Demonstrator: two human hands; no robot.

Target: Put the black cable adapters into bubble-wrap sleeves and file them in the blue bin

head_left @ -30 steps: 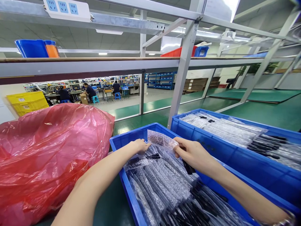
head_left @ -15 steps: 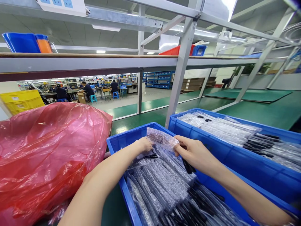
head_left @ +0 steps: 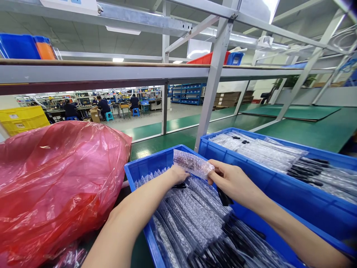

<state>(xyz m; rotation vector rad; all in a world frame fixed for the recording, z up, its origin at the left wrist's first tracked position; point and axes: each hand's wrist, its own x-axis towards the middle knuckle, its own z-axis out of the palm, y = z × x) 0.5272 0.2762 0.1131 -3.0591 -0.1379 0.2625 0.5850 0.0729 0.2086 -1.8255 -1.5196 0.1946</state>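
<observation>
My right hand (head_left: 231, 180) is closed on the right end of a clear bubble-wrap bag (head_left: 192, 162), raised above the near blue bin (head_left: 153, 158). Something dark shows through its plastic, and a black piece hangs below my right fingers. My left hand (head_left: 178, 174) is curled just under the bag's left part; what its fingers grip, if anything, is hidden. Beneath both hands, bubble-wrapped packs (head_left: 192, 219) lie in rows in the bin, with black ends (head_left: 220, 253) sticking out toward me. A short black end (head_left: 180, 185) shows beside my left wrist.
A second blue bin (head_left: 251, 175) with similar packs stands to the right. On the left bulges a red plastic bag (head_left: 64, 178), with yellow crates (head_left: 23, 119) behind it. A metal post (head_left: 213, 82) and shelf beam (head_left: 111, 74) cross in front. People sit at benches far off.
My left hand has shifted slightly right, below the bubble-wrap bag, uncovering more packs at the bin's left side. My right hand keeps its hold on the bag. The view has moved a little.
</observation>
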